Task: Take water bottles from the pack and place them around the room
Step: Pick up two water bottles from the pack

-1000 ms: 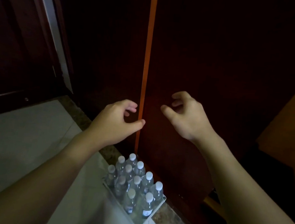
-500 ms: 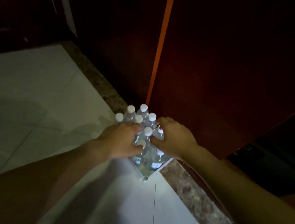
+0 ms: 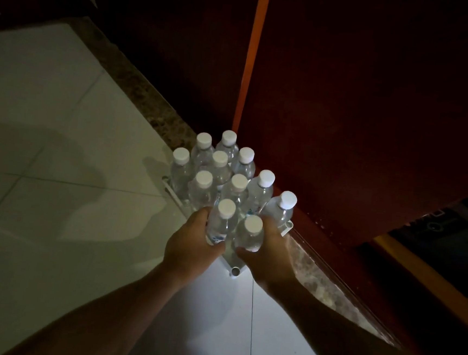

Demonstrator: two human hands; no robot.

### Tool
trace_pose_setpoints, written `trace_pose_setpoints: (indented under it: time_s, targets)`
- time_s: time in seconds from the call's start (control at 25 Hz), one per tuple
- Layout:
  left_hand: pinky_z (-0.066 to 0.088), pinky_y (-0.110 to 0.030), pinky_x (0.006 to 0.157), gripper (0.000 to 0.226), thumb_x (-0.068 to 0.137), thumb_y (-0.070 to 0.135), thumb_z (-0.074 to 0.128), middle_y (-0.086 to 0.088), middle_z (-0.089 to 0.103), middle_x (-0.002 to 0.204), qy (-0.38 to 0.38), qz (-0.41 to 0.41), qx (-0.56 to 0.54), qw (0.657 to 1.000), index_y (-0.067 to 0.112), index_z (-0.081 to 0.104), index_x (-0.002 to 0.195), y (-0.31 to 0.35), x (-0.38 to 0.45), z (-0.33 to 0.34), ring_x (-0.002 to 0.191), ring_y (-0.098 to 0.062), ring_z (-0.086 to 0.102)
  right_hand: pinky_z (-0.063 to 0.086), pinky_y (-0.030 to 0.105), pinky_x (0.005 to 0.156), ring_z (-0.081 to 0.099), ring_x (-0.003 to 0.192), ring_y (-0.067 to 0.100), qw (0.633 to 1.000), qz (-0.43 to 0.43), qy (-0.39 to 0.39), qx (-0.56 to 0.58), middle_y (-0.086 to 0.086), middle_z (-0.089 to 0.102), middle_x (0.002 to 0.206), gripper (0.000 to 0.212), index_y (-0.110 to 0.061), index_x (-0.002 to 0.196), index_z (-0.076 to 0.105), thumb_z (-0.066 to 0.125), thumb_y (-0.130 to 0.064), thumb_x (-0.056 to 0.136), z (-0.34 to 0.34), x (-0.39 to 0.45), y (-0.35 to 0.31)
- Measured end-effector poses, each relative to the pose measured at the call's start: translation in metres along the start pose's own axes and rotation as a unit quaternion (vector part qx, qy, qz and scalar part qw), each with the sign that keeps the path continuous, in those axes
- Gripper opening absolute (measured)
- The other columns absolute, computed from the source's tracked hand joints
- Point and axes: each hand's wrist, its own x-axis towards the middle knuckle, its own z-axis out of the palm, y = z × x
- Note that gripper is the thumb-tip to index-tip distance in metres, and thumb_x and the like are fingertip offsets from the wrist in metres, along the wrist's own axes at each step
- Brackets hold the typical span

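Several clear water bottles with white caps stand packed together in a white tray [image 3: 234,271] on the floor, against a dark wooden cabinet. My left hand [image 3: 190,244] is wrapped around the near-left bottle [image 3: 222,221]. Beside it, my right hand [image 3: 267,254] grips the near-right bottle [image 3: 249,234]. Both held bottles are upright at the near end of the pack. The rest of the pack [image 3: 219,170] stands untouched behind them.
Dark red-brown cabinet doors [image 3: 361,103] with an orange strip [image 3: 250,60] between them rise right behind the pack. A speckled stone border [image 3: 139,84] runs along their base. Pale floor tiles [image 3: 44,160] spread to the left and toward me.
My hands dropped from in front of the cabinet doors down onto the pack. Each has closed around one of the two nearest bottles. The camera tilted down and closer.
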Motion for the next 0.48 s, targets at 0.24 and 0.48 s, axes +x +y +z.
trace_pose_setpoints:
  time_s: [0.24,0.48]
  targets:
    - [0.059,-0.033,0.08,0.083,0.066,0.053,0.086,0.001,0.073,0.122,0.088,0.098,0.092,0.987,0.025,0.054,0.137,-0.01,0.008,0.014,0.104,-0.022,0.071,0.055,0.029,0.074,0.067,0.087,0.006,0.999,0.021,-0.022,-0.018,-0.01,0.072,0.094,0.047,-0.031,0.102,0.061,0.09,-0.02,0.067,0.008,0.001,0.015]
    - [0.056,-0.028,0.08,0.072,0.065,0.05,0.089,0.007,0.074,0.117,0.094,0.123,0.067,0.986,0.029,0.059,0.127,-0.004,0.013,0.008,0.104,-0.017,0.07,0.053,0.018,0.068,0.069,0.086,0.006,0.999,0.027,-0.017,0.037,-0.009,0.074,0.096,0.053,-0.025,0.107,0.063,0.091,-0.016,0.063,0.005,-0.001,0.014]
